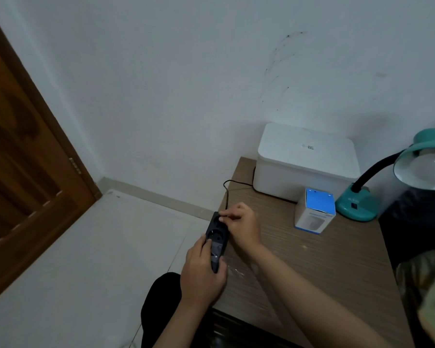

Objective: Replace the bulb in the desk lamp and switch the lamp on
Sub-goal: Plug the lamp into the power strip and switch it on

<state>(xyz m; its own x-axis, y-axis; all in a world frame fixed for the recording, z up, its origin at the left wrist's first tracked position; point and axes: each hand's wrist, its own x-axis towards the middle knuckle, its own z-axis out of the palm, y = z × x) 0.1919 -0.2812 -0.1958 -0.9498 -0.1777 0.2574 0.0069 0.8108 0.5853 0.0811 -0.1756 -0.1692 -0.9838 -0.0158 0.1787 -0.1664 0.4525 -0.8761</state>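
A teal desk lamp (357, 204) stands at the far right of the wooden table (312, 259), its black gooseneck bending to a teal shade that holds a white bulb (430, 169), unlit. A blue and white bulb box (315, 212) stands upright in front of it. At the table's left edge my left hand (201, 270) grips a black power strip (216, 239) from below. My right hand (241, 224) pinches something small and dark at the strip's far end, where a black cord (227, 192) runs up; I cannot tell if it is a plug or a switch.
A white lidded box (304, 159) sits at the back of the table against the wall. A brown wooden door (23, 172) stands at the left. Pale floor tiles (98, 259) lie beyond the table's left edge. My dark-clothed knee (161, 310) is below the strip.
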